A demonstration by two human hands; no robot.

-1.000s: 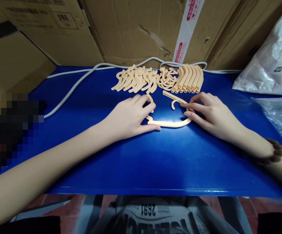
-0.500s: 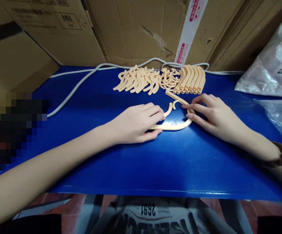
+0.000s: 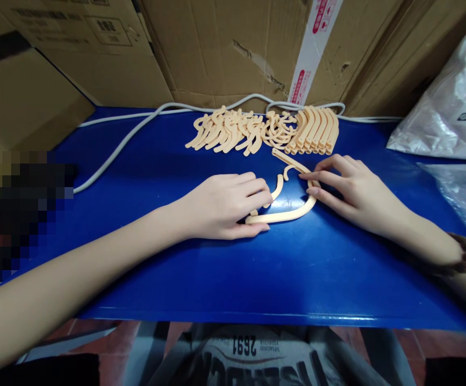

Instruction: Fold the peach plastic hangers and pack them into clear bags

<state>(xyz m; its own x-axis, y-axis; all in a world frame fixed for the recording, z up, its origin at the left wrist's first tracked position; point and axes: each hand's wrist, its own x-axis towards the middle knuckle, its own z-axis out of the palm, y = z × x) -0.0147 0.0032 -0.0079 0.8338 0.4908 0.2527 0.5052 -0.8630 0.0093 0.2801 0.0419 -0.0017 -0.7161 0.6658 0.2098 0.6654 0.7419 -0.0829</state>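
Note:
A peach plastic hanger-shaped piece (image 3: 287,213) lies flat on the blue table (image 3: 233,279) between my hands. My left hand (image 3: 224,206) pinches its left end between thumb and fingers. My right hand (image 3: 353,190) grips its right end, with the index finger stretched over the upper arm of the piece. Behind them lies a pile of the same peach pieces (image 3: 233,130), loose on the left. A neat row of stacked pieces (image 3: 317,131) stands on the right of that pile.
Cardboard boxes (image 3: 224,48) wall off the back and left. A white cable (image 3: 124,142) runs along the table's far edge. Plastic bags (image 3: 453,107) lie at the right. A dark hair tie (image 3: 464,252) circles my right wrist.
My left hand has slid right and a little toward me along the piece, folding its left end inward. My right hand has barely moved.

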